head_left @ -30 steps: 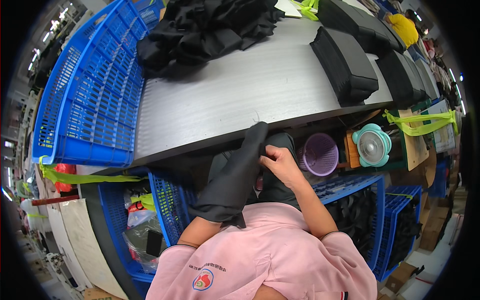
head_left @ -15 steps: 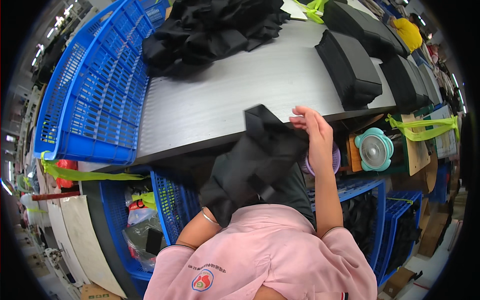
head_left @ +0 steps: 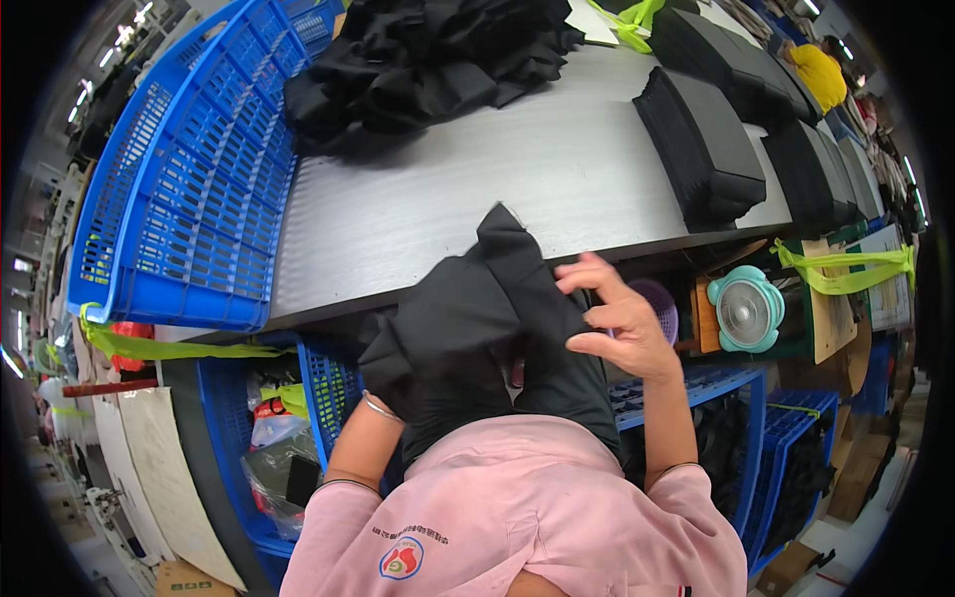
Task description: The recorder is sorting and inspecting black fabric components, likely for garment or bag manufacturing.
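Note:
A piece of black fabric (head_left: 458, 308) hangs over my left hand and lap, one corner poking up against the table's front edge. The cloth covers my left hand; only the wrist with a silver bangle (head_left: 384, 407) shows, so its fingers are hidden. My right hand (head_left: 622, 323) is raised just right of the fabric, fingers apart and bent, with nothing visible in it. On the grey table (head_left: 517, 149) lies a crumpled heap of black fabric (head_left: 428, 75) at the back left. Neat stacks of folded black pieces (head_left: 701, 144) stand at the right.
A blue plastic crate (head_left: 199, 189) stands at the table's left. Below are more blue crates (head_left: 756, 418), one with plastic bags (head_left: 274, 468) and a dark phone-like slab (head_left: 303, 481). A teal fan (head_left: 746, 308) and a purple basket (head_left: 657, 308) sit under the right side. A person in yellow (head_left: 818, 75) is far right.
The black fabric has shifted left and spread flatter over my left hand. My right hand has come lower and closer to my body, with its fingers turned toward the cloth.

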`<state>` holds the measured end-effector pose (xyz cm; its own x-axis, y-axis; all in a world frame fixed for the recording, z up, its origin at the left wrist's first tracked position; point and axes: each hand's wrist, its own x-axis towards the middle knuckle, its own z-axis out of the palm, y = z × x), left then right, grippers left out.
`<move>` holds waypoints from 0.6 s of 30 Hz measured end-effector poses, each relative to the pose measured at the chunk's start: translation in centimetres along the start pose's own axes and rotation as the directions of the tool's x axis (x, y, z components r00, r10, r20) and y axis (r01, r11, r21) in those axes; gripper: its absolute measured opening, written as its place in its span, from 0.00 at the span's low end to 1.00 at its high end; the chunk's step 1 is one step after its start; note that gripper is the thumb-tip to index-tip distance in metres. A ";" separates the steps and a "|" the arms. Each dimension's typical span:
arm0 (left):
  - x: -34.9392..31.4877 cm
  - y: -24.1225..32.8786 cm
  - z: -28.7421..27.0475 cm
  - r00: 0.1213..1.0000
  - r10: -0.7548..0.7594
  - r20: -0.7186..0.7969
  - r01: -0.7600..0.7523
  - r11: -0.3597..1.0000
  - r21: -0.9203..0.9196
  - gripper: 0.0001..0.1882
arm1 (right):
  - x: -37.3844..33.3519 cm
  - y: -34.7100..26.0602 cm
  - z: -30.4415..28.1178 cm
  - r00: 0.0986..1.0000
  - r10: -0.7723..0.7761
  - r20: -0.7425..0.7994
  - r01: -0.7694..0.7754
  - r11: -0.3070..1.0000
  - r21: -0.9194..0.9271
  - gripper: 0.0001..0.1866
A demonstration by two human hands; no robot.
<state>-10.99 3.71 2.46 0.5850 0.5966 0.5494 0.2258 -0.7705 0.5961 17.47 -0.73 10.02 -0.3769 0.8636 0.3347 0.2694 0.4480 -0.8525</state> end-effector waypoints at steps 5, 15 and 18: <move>-1.2 -2.9 -0.4 0.966 -0.202 0.164 0.192 0.978 0.078 0.22 | 2.9 1.4 -4.1 0.995 -0.030 -0.094 0.004 0.964 -0.266 0.14; 1.9 -1.5 5.1 0.713 -0.679 0.175 0.656 0.556 -0.511 0.20 | 6.4 10.0 -3.1 0.682 0.068 -0.728 -0.285 0.942 -0.179 0.07; 2.0 0.6 3.5 0.763 -0.632 -0.139 0.517 0.724 -0.457 0.14 | 0.6 9.6 0.4 0.615 0.173 -0.769 -0.342 0.937 -0.063 0.04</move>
<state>-6.91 3.67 1.86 0.1951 0.9729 0.1238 0.1096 -0.1470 0.9830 19.51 4.01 1.84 0.4967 0.7863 0.3675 0.4375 0.1388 -0.8884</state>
